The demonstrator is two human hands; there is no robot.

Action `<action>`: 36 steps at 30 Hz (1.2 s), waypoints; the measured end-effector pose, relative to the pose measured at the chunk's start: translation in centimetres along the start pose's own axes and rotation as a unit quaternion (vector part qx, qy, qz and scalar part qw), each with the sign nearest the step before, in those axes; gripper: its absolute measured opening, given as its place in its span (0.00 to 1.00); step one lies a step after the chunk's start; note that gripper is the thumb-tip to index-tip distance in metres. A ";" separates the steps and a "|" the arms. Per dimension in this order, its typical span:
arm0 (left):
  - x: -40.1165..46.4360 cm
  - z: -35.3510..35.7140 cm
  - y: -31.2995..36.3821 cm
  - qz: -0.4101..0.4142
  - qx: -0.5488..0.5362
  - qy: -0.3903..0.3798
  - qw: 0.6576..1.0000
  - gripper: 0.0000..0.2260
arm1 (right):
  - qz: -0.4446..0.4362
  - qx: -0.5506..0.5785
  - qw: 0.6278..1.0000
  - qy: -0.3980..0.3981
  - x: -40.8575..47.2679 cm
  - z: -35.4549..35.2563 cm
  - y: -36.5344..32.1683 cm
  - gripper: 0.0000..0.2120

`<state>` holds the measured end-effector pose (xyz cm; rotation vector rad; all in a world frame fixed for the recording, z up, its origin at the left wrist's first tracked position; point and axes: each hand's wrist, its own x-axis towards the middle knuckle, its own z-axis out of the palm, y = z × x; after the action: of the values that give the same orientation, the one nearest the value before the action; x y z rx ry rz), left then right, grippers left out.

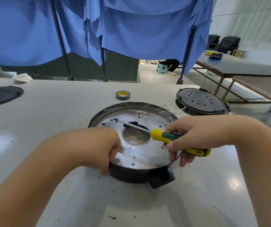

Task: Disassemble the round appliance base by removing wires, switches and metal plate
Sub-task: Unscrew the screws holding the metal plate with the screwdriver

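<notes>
Screwdriver (167,136) in right hand (192,135), left hand (105,148) gripping round base (131,176)

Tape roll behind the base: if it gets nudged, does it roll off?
The tape roll lies flat on its side, so a nudge would probably slide it on the table, not roll it. It looks small and hollow, likely light. Stood on edge, it could roll.
</notes>
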<state>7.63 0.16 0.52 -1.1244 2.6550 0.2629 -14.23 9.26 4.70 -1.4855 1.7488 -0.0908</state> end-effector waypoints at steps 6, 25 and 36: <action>-0.9 -0.4 1.2 0.063 -0.067 0.000 0.996 0.12 | 0.038 -0.008 0.998 0.054 0.3 -0.6 0.9 0.07; -0.3 2.0 6.5 0.250 -0.114 0.118 0.954 0.15 | 0.041 -0.024 0.998 0.043 0.3 -0.1 0.3 0.08; -0.5 1.1 5.1 0.189 -0.111 0.067 0.973 0.13 | 0.033 -0.035 0.996 0.073 0.4 -0.6 1.1 0.04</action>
<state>4.44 4.33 -0.01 -0.7009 3.0079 0.5859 -15.45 9.00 4.36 -1.5008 1.9351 -0.1079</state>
